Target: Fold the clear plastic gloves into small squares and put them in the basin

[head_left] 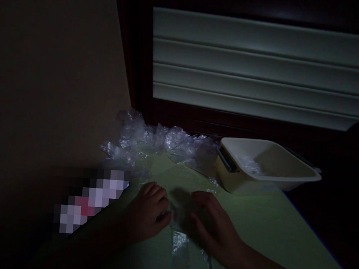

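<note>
In dim light, my left hand (150, 210) is over the green tabletop (262, 226) with its fingers curled; whether anything lies between thumb and fingers is too dark to tell. To its right, my right hand (214, 227) has its thumb and fingers apart, holding nothing visible. A clear plastic strip (180, 249) lies on the table between the hands, toward the near edge. Close to my right hand's thumb side is another small shiny plastic piece (207, 259).
A cream tub (240, 182) with dark handles stands at the back right, some clear plastic inside. Crumpled clear plastic (174, 140) heaps along the back edge. A blurred-out bright item (91, 202) is at left. Behind are a wall and a slatted panel (248, 65).
</note>
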`<state>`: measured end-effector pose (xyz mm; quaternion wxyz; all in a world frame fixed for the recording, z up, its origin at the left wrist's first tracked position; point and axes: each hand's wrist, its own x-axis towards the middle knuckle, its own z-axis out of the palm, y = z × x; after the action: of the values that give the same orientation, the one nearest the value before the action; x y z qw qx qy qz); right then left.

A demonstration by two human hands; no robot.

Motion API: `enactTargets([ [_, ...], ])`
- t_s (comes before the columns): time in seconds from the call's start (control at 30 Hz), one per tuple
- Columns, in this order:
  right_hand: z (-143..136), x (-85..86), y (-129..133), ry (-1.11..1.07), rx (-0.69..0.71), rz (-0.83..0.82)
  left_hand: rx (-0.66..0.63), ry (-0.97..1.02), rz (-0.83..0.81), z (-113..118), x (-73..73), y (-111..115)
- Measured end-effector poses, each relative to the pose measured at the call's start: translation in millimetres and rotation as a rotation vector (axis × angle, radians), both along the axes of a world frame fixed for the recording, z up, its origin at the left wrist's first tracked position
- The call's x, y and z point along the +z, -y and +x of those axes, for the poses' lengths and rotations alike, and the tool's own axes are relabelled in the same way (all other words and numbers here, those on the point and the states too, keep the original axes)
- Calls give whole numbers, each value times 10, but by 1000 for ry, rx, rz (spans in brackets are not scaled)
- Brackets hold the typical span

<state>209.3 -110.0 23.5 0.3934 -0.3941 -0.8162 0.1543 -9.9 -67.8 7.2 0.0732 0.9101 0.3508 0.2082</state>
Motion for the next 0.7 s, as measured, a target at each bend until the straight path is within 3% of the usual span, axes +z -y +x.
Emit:
enactTargets([
  [0.17,6,91,32,205,129,349,31,-5,44,1,-25,-9],
  [0.27,-30,68,29,320,182,426,46,13,78,-18,-31,-22],
  [0.37,-59,16,19,398,156,381,21,45,123,-33,8,-14],
  [0.57,-70,-22,-1,454,143,203,-260,3,199,-20,126,95],
  [0.7,-75,-50,-15,456,149,150,-292,-62,201,-18,97,124],
])
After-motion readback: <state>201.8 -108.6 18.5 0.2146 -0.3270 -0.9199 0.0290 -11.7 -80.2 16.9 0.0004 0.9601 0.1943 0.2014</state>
